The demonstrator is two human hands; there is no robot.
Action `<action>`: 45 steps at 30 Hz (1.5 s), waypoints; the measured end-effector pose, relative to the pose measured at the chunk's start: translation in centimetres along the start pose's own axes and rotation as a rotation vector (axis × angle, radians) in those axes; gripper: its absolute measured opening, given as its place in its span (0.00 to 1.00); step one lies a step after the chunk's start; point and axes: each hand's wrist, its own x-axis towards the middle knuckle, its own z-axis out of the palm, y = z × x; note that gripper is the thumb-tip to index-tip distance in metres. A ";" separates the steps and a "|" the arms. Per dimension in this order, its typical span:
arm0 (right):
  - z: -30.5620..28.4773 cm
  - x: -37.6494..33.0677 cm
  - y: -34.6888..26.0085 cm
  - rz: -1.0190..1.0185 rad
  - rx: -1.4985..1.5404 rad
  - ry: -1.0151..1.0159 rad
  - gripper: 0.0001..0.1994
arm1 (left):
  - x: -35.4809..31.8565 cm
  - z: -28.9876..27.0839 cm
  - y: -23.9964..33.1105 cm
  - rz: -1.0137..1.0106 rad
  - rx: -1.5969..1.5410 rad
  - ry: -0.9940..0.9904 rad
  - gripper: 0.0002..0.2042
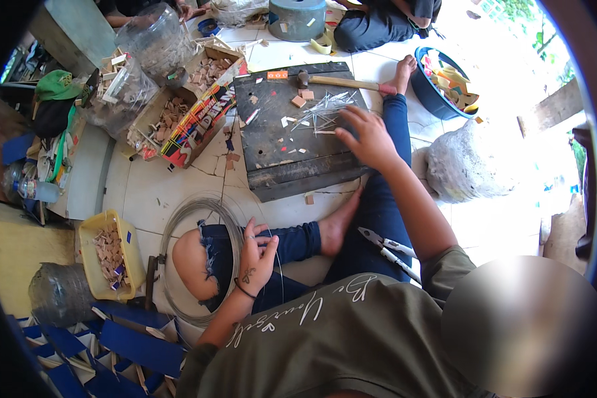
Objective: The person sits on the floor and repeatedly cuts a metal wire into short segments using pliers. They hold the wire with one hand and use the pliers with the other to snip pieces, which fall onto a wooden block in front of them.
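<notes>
My right hand [368, 136] reaches forward onto a dark wooden block [278, 142], with spread fingers touching a pile of short cut wire pieces [325, 109]. My left hand [257, 255] rests on my bent knee and pinches a thin strand of wire that runs to a coil of grey wire [199, 259] looped around that knee. A hammer [341, 82] with a wooden handle lies at the block's far edge. Small wood chips are scattered over the block. White-handled pliers [388, 249] lie on my right thigh.
Cardboard boxes of small wooden pieces [179, 113] stand left of the block, a yellow tub [113, 255] of the same at lower left. A blue basin [444, 83] and a grey rock [474, 162] sit to the right. Another person [385, 23] sits at the far side. Blue card strips [113, 345] lie near my left.
</notes>
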 end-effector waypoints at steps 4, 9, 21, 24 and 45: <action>-0.1 1.6 1.4 0.197 0.013 0.061 0.30 | -0.8 0.3 -0.2 -0.220 -0.237 0.013 0.28; -0.1 0.4 1.1 0.178 -0.175 0.067 0.35 | -0.4 1.6 -0.9 -0.210 -0.283 0.085 0.32; -8.4 -26.0 -2.5 0.320 -0.124 -0.767 0.46 | -0.5 4.3 -0.6 -0.365 -0.672 0.018 0.20; -6.9 -28.0 -2.6 0.337 -0.041 -0.565 0.40 | 0.2 4.6 0.0 -0.381 -0.731 0.072 0.14; -6.5 -15.7 -7.9 0.497 1.605 -0.675 0.27 | -1.4 1.4 9.5 -0.113 -0.426 -0.200 0.18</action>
